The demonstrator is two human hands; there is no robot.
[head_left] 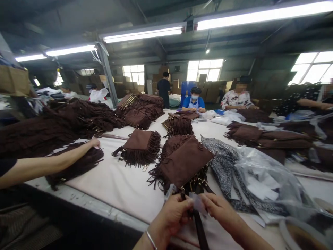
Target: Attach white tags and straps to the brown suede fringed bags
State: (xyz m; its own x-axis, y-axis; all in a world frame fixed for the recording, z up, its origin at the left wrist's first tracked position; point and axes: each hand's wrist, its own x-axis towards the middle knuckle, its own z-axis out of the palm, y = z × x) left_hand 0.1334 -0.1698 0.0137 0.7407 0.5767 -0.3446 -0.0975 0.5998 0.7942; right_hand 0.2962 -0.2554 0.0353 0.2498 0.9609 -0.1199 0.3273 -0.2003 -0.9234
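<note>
My left hand (173, 212), with a bangle at the wrist, is closed around a dark brown strap (199, 229) near the table's front edge. The strap hangs down between my two hands. Between the fingertips of my right hand (214, 205) is a small piece of clear plastic film (198, 202), pinched beside the strap. Another crumpled bit of clear plastic (170, 190) sits by my left fingers. Just beyond my hands lies a brown fringed bag (186, 161) with gold-coloured hardware along its near edge.
More fringed bags (139, 142) lie on the white table (104, 177), with large heaps (85, 114) at the left. A co-worker's arm (52, 161) reaches in from the left. At right are clear plastic bags (270, 177) and speckled grey fabric (221, 159). Several people sit or stand beyond.
</note>
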